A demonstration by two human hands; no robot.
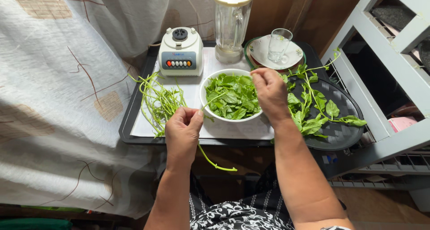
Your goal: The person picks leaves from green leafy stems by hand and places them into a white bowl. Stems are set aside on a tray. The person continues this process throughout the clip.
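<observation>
Stem (210,156), stripped and green, is hanging from the left hand (182,132), whose grip is pinching its upper end just off the white bowl (205,105); the lower end is dangling past the black tray (134,105) edge. Right hand (270,92) is closing its fingertips over the leaves (233,97) in the bowl, on something too small to tell. Risk: the dangling stem could be slipping to the floor. Room is tight: blender base (181,57), jar (231,23), glass (278,45) crowding behind; stem pile (156,102) left, leafy sprigs (313,106) right.
</observation>
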